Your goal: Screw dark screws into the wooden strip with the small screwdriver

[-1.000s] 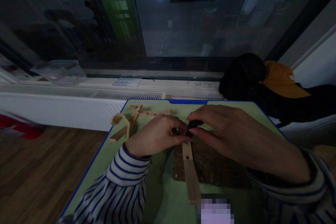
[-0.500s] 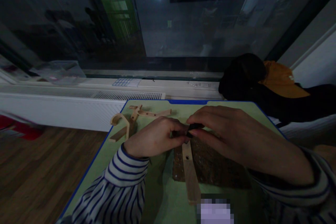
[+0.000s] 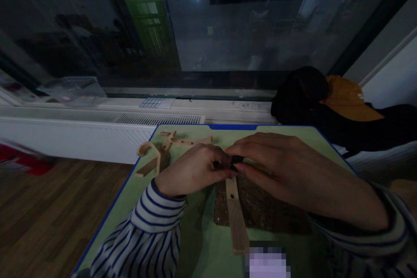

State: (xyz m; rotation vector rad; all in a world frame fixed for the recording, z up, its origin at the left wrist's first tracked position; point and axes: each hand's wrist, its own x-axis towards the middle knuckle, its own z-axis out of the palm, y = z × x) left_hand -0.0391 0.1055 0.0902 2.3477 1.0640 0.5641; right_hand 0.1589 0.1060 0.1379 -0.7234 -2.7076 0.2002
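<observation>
A pale wooden strip (image 3: 237,219) with a hole near its upper part lies across a brown board (image 3: 223,208). At the strip's far end, the fingers of my left hand (image 3: 200,169) are pinched together, and what they hold is hidden. My right hand (image 3: 276,160) meets it there, its thumb and fingers closed on a small black piece (image 3: 236,161) whose kind I cannot make out. The two hands' fingertips are close together over the board.
Several curved and straight wooden pieces (image 3: 166,150) lie joined or piled at the back left of the green, blue-edged table (image 3: 195,243). Beyond are a white radiator (image 3: 81,139), a sill with a clear plastic box (image 3: 76,91), and an orange cap (image 3: 348,97) on dark cloth.
My right hand's fingers have shifted slightly left around the black piece, closer to my left fingertips. The left hand and the wooden strip look nearly still.
</observation>
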